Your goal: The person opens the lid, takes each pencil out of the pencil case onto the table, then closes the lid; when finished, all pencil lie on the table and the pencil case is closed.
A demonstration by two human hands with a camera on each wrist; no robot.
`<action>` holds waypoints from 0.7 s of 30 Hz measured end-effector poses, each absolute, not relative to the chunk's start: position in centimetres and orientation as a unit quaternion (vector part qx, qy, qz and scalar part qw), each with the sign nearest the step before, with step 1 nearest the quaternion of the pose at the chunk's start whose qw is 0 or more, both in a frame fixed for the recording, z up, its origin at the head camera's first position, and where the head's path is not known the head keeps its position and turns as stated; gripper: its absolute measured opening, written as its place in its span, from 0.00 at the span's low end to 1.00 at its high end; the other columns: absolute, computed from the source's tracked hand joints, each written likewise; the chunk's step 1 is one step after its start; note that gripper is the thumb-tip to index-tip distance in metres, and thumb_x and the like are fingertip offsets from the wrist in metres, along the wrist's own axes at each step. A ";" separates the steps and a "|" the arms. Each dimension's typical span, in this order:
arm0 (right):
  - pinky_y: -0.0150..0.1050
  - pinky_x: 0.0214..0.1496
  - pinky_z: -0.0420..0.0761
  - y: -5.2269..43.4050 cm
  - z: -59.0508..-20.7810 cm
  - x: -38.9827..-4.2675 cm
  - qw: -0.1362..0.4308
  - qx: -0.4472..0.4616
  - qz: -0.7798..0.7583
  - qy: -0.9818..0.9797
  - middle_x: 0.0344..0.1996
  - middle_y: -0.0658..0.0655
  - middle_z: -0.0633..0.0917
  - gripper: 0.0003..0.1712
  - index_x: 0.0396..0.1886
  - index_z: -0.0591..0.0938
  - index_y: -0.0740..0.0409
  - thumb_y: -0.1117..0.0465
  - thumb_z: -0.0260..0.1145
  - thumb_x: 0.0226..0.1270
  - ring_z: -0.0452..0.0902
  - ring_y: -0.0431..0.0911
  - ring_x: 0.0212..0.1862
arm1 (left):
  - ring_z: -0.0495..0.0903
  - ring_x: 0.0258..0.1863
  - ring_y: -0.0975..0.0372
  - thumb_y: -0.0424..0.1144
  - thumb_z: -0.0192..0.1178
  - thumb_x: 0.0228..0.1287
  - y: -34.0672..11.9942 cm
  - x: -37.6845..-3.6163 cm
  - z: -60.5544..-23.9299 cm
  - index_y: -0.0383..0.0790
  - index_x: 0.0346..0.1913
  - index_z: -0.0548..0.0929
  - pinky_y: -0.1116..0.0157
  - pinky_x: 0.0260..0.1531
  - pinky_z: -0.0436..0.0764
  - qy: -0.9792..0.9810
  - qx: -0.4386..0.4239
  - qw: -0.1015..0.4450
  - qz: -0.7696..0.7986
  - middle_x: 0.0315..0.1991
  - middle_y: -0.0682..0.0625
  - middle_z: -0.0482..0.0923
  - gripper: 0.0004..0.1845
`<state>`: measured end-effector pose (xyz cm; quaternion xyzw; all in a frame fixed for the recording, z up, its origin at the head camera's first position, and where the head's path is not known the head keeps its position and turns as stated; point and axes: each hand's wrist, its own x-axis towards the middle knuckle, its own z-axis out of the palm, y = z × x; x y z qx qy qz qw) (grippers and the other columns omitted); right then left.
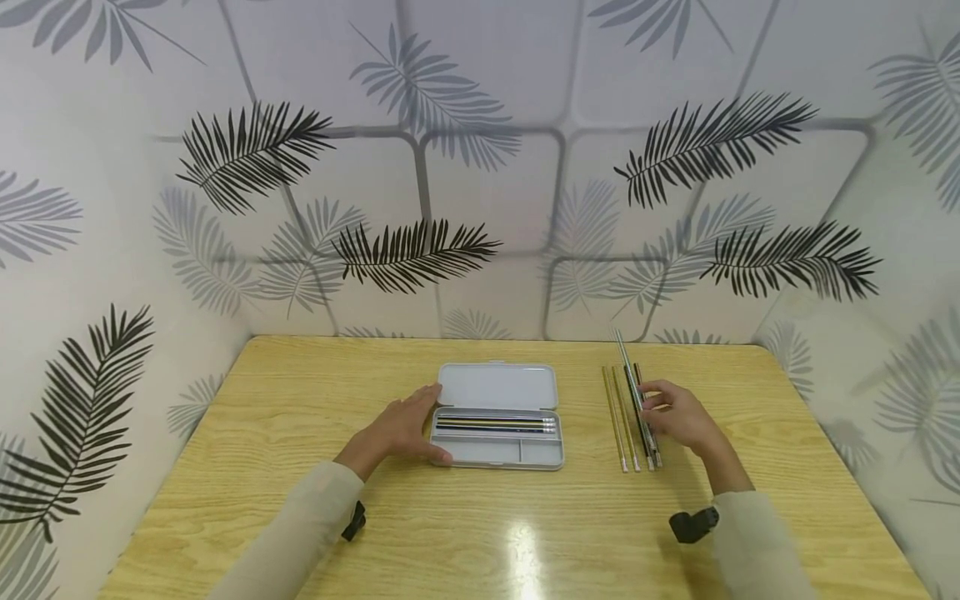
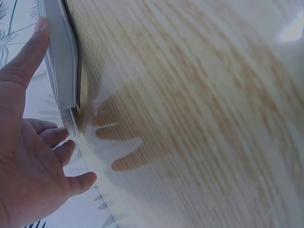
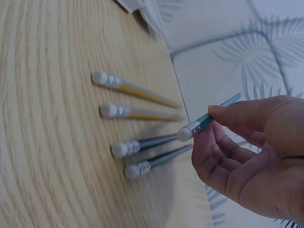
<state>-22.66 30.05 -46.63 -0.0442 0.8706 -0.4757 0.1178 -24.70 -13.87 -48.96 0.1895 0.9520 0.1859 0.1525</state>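
Right hand (image 1: 686, 419) pinches a green pencil (image 3: 209, 119) between thumb and fingertips (image 3: 223, 111), lifted off the table (image 1: 300, 467), eraser end toward the person. Four more pencils (image 3: 137, 121) lie side by side on the table just under it, two yellow, two dark, eraser ends aligned. Left hand (image 1: 401, 429) rests flat against the left end of the open grey case (image 1: 498, 417), fingers straight and slightly spread, thumb (image 2: 28, 52) along its edge. Case sits mid-table, well left of the loose pencils, with a few pencils (image 1: 495, 424) in its tray. No readable brand or writing anywhere.
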 end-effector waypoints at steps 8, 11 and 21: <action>0.47 0.46 0.84 32.3 -47.4 -22.0 0.163 0.032 -0.496 0.852 0.47 0.74 0.79 0.31 0.64 0.63 0.77 0.67 0.60 0.67 0.82 0.45 0.41 | 0.51 0.75 0.52 0.68 0.71 0.36 -14.0 -24.8 -49.2 0.40 0.75 0.48 0.45 0.71 0.53 0.953 0.188 0.152 0.184 0.76 0.44 0.50 0.67; 0.45 0.43 0.85 32.6 -47.6 -21.9 0.161 0.058 -0.491 0.854 0.48 0.75 0.79 0.29 0.62 0.65 0.77 0.68 0.62 0.65 0.84 0.45 0.39 | 0.51 0.75 0.51 0.68 0.71 0.36 -14.0 -24.8 -49.2 0.40 0.75 0.48 0.45 0.71 0.53 0.953 0.188 0.152 0.184 0.76 0.44 0.50 0.67; 0.43 0.33 0.86 32.6 -48.1 -21.9 0.148 0.117 -0.459 0.868 0.36 0.68 0.85 0.27 0.56 0.71 0.80 0.74 0.65 0.56 0.84 0.45 0.28 | 0.50 0.75 0.52 0.67 0.71 0.37 -14.0 -24.8 -49.1 0.40 0.76 0.47 0.45 0.71 0.53 0.953 0.189 0.156 0.180 0.76 0.44 0.49 0.67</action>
